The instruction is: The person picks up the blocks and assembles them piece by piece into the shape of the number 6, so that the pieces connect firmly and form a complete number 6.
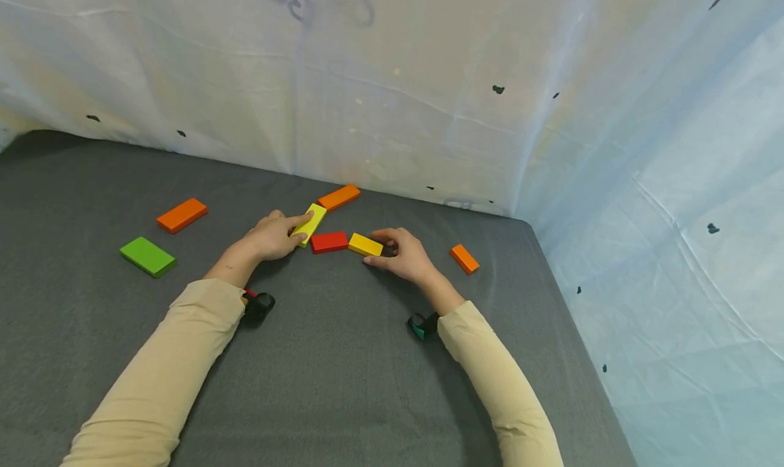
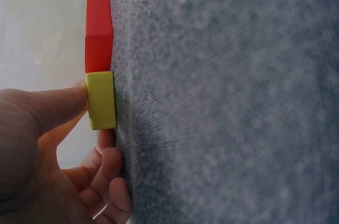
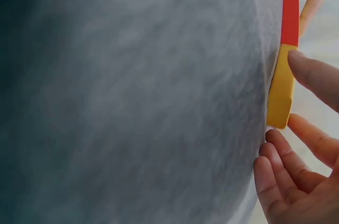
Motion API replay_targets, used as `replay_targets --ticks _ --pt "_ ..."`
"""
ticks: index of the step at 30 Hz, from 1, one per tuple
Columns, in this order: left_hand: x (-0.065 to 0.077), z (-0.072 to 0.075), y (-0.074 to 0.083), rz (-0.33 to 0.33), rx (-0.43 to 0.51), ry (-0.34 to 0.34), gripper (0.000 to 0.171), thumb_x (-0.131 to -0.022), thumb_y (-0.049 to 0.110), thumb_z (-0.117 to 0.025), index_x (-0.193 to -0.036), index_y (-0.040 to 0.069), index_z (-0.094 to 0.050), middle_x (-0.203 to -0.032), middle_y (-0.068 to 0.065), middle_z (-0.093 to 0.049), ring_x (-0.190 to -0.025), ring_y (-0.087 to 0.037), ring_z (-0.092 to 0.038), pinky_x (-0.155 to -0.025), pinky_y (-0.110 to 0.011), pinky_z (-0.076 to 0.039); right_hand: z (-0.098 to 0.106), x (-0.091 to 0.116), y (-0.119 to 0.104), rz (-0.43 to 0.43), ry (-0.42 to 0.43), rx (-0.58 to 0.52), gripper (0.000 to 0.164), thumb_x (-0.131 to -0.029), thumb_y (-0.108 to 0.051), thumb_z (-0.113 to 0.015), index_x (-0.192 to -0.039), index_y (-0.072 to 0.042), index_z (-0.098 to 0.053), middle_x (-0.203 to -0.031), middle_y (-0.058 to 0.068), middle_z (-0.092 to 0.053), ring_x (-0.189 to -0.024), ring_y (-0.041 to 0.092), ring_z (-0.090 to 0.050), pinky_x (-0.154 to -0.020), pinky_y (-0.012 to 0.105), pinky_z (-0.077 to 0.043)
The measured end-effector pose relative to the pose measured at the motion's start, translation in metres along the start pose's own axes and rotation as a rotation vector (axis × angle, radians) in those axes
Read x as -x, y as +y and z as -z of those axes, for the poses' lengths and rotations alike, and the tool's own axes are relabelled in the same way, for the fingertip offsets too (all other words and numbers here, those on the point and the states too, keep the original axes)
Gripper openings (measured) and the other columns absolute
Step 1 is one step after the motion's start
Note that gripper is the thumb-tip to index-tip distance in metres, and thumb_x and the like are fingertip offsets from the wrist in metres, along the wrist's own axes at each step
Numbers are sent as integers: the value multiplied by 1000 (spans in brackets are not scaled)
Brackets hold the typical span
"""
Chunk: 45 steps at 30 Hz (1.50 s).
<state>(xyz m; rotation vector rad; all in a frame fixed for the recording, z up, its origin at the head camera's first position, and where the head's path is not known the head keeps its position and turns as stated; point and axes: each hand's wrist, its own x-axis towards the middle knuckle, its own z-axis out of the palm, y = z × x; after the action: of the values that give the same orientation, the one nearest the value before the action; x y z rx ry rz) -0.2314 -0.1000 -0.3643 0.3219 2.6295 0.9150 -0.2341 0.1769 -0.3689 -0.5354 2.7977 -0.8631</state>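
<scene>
My left hand (image 1: 272, 237) holds a lime-yellow block (image 1: 310, 223) that lies flat on the dark grey cloth, thumb and index finger on it. In the left wrist view, the end of this block meets a red block (image 2: 99, 28). The red block lies in the middle of the row, touching an amber-yellow block (image 1: 365, 244) on its right. My right hand (image 1: 404, 254) grips that amber block, thumb at its near edge and index finger at its outer end; the other fingers curl beside it. An orange block (image 1: 339, 197) touches or nearly touches the far end of the lime block.
Off to the left lie another orange block (image 1: 182, 215) and a green block (image 1: 148, 256). A small orange block (image 1: 464, 259) lies right of my right hand. Whitish plastic sheeting (image 1: 392, 99) hangs along the back and right edges of the cloth-covered surface (image 1: 343, 378).
</scene>
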Motion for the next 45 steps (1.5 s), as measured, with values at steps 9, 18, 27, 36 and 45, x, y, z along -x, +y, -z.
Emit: replay_targets --ticks 9,18,27,36,45 --pt "-3 2 -3 1 -14 -9 55 -103 25 -44 -153 16 -24 -109 -21 -40 -83 -28 -35 -65 -34 -27 6 11 9 -18 16 -20 56 -85 -31 -73 -135 -14 -55 -127 9 -54 -115 24 -52 -96 42 -44" --pt "-2 3 -2 -4 -6 -17 55 -103 24 -44 -153 15 -23 -115 -24 -39 -86 -29 -37 -66 -34 -28 10 21 20 -59 52 -29 54 -85 -32 -73 -134 -15 -55 -128 8 -54 -116 24 -53 -94 41 -46" --pt "-1 3 -6 -11 -13 -18 56 -103 23 -44 -153 14 -23 -116 -26 -39 -88 -31 -38 -65 -34 -29 18 31 33 -87 77 -85 56 -85 -31 -74 -135 -15 -54 -131 6 -53 -118 23 -53 -94 43 -45" --pt "1 5 -4 -14 -14 -17 56 -103 25 -43 -153 13 -23 -120 -28 -38 -93 -33 -39 -67 -34 -30 27 42 43 -140 85 -119 55 -87 -32 -71 -136 -15 -53 -134 9 -50 -122 26 -50 -99 46 -40" --pt "2 6 -3 -4 -18 -25 56 -103 25 -44 -153 13 -23 -117 -27 -38 -91 -32 -37 -68 -35 -30 38 54 54 -152 152 -28 56 -86 -32 -72 -136 -14 -54 -149 14 -35 -138 35 -26 -107 61 -15"
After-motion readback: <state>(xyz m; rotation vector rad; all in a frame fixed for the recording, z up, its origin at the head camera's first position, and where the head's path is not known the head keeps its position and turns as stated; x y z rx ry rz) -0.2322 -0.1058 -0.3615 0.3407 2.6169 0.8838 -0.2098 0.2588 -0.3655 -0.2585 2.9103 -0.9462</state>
